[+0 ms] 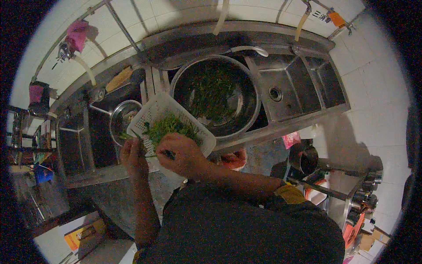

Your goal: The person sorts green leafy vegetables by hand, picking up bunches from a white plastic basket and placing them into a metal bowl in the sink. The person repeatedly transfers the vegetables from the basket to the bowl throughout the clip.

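Note:
A white perforated plastic basket rests tilted across the sink edge, with leafy green herbs inside. My left hand is at the basket's near left corner, its fingers closed around a few green sprigs that stick out at the top. Over the near side of the basket, my right hand is curled closed beside the herbs; its fingertips are turned away, so what it grips is hidden. Behind the basket, a large round metal basin holds more dark green herbs and some water.
A smaller metal bowl stands in the left sink, beside the basket. To the right is an empty steel sink with a drain. A red tub sits below the counter edge. A rack with pots stands at the right.

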Tool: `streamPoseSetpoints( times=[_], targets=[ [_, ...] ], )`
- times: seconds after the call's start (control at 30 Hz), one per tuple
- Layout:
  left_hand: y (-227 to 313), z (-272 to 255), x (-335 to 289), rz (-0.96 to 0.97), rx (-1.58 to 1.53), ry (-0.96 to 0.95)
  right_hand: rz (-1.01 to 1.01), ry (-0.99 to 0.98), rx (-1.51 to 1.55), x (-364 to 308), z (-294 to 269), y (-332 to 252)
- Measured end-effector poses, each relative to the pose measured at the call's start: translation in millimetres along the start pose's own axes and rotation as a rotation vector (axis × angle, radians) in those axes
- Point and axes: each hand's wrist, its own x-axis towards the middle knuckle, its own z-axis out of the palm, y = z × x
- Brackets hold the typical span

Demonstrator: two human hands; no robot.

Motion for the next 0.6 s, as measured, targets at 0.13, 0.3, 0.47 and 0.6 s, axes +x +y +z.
streamPoseSetpoints(
  times=[0.13, 0.3, 0.47, 0.6],
  targets=[
    [-8.9, 5.6, 2.2, -0.481, -0.549, -0.280, -0.155, 0.091, -0.258, 16.8, -19.1, 61.4],
    [5.1, -3.0, -4.7, -0.466, -0.210, -0.425, 0.790, 0.238, 0.053, 6.2, -72.6, 214.0],
    [13.1, -28.4, -35.5, -0.539, -0.183, -0.349, 1.099, 0.094, -0.132, -1.7, -75.0, 412.9],
    [24.9, -39.0, -60.0, -0.628, -0.153, -0.337, 0.452, -0.401, -1.177, -2.1, -57.9, 509.7]
  ],
)
